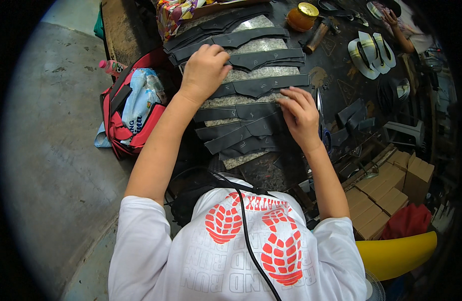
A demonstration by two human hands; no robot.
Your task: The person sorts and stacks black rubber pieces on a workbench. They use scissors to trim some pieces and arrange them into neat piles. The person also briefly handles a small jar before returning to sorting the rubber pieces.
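I see my left hand point(205, 69) lying flat and open on a black strap piece point(263, 85) whose long axis runs left to right across the grey slab point(251, 72), while my right hand point(300, 115) pinches its near edge.

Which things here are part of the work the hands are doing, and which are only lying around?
In use:
- left hand and right hand on the dark strap pieces
- grey speckled slab under them

Lying about:
- scissors
- amber jar
- sandals
- red bag
- cardboard boxes
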